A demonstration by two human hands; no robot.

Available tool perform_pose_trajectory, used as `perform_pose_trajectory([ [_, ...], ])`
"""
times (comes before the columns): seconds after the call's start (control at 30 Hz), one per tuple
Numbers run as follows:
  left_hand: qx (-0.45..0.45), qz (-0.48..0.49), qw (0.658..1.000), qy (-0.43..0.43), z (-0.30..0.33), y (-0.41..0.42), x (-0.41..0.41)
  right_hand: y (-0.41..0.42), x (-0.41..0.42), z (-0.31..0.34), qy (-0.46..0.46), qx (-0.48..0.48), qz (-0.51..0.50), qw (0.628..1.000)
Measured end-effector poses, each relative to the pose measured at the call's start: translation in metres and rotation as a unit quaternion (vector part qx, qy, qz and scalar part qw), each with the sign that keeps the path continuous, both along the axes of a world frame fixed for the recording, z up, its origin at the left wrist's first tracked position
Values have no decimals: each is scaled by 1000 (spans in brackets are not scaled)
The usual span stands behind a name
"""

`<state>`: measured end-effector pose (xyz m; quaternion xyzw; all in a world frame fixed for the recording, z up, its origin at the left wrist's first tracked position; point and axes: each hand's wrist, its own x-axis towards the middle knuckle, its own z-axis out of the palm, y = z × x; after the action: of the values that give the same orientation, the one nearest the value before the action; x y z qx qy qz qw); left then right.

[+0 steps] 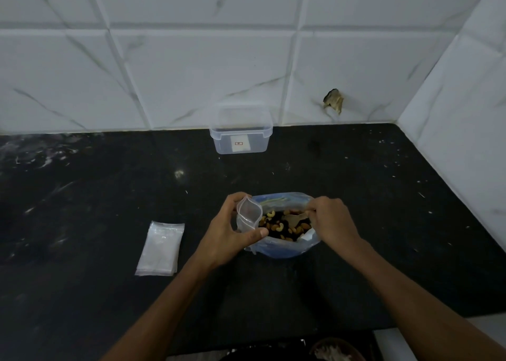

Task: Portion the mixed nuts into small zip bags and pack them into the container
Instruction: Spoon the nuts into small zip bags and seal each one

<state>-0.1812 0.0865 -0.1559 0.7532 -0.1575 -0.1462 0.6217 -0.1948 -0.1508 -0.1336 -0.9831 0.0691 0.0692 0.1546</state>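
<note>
The black table [356,196] met a white tiled wall [191,73] along its far edge. One clear container [241,139] stood open at that far edge, upright, well apart from the rest. One large bag of mixed nuts [284,226] sat near the table's front edge, its mouth facing up. One stack of flat zip bags [160,248] lay left of it, long axis running front to back. The left hand [227,232] gripped one small zip bag [247,215] upright, mouth spread open and pointing up. The right hand [331,221] had its grip pinched on the large bag's rim.
</note>
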Motion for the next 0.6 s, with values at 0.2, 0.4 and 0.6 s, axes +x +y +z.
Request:
perform_pose_trajectory([
  [0.2, 18, -7, 1000, 2, -4, -5, 1, 0, 18, -5, 61, 149, -74, 984],
  [0.4, 21, -1, 1000, 10, -6, -4, 3, -7, 21, 1, 67, 180, -84, 978],
  [0.6, 17, 9, 1000, 15, -7, -5, 1, 9, 25, -7, 86, 193, -84, 974],
])
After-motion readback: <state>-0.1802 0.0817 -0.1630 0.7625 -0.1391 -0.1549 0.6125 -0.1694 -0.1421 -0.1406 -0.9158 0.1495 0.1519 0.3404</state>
